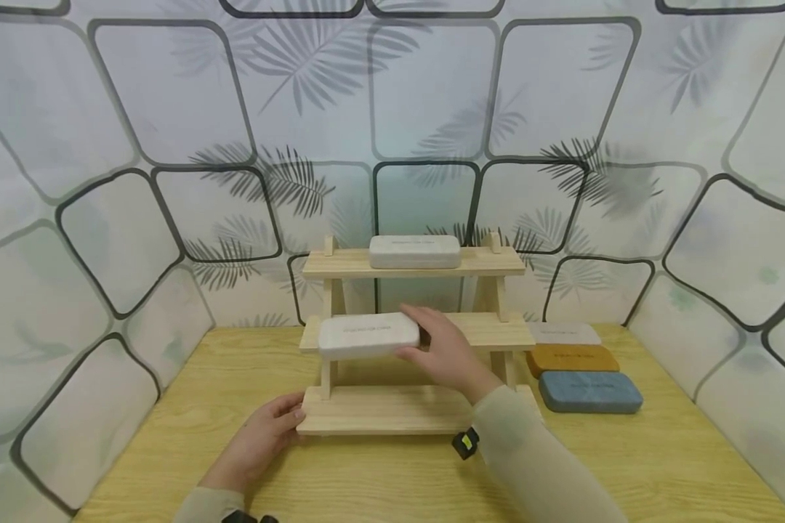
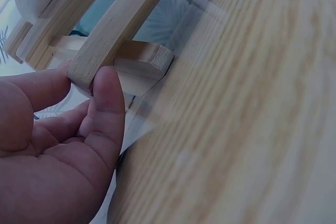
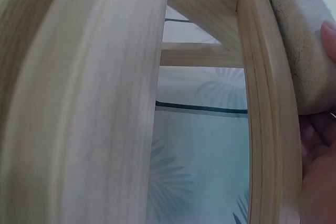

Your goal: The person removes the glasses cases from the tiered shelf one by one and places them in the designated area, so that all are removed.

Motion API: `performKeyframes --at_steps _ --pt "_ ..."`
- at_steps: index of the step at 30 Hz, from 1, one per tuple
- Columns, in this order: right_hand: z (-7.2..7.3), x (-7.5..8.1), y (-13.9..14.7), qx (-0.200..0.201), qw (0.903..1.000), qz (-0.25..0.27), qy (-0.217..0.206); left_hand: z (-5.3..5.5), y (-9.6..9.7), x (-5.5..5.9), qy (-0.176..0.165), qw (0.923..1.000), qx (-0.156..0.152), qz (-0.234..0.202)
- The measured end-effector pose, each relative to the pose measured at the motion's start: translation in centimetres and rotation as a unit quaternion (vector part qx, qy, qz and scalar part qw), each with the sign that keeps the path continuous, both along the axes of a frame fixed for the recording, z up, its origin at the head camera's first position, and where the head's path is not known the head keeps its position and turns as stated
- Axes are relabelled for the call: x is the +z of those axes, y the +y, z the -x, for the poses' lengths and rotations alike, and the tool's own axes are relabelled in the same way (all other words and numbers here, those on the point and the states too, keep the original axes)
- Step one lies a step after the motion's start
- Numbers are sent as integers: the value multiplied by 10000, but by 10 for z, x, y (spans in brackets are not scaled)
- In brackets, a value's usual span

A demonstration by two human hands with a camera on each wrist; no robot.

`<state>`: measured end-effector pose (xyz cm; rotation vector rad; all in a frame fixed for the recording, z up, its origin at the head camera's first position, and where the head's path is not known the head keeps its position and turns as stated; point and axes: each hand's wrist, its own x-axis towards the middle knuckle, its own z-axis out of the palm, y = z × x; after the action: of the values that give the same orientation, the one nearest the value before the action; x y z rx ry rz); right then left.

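Observation:
A three-tier wooden display shelf (image 1: 392, 410) stands on the table. My left hand (image 1: 262, 434) pinches the left end of its bottom tier between thumb and fingers; the left wrist view shows this grip (image 2: 68, 135) closely. At the left part of the middle tier is a pale grey glasses case (image 1: 369, 335) with small lettering. My right hand (image 1: 448, 352) grips this case by its right end. In the right wrist view the case (image 3: 299, 51) lies against the tier's edge; whether it fully rests there is hidden. Another pale grey glasses case (image 1: 414, 252) sits on the top tier.
Right of the shelf, a blue glasses case (image 1: 591, 392), an orange one (image 1: 572, 358) and a light one (image 1: 565, 333) lie in a row on the wood-grain table (image 1: 379, 479). Patterned curtain walls (image 1: 425, 87) enclose the back and sides. A black wrist strap piece (image 1: 466, 443) hangs by the right sleeve.

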<state>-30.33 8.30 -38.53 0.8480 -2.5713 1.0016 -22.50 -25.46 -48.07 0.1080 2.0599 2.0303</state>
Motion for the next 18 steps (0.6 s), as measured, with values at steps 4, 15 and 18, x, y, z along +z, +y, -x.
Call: performKeyframes --at_steps 4,15,18 --pt "-6 -2 7 32 9997 250 77 -1 0 1 -6 10000 35 1" --pt "-12 -3 42 132 9970 730 197 0 -1 -1 94 9999 -82 59" --pt "-15 -3 52 140 9961 860 167 0 -1 -1 63 9999 -42 77"
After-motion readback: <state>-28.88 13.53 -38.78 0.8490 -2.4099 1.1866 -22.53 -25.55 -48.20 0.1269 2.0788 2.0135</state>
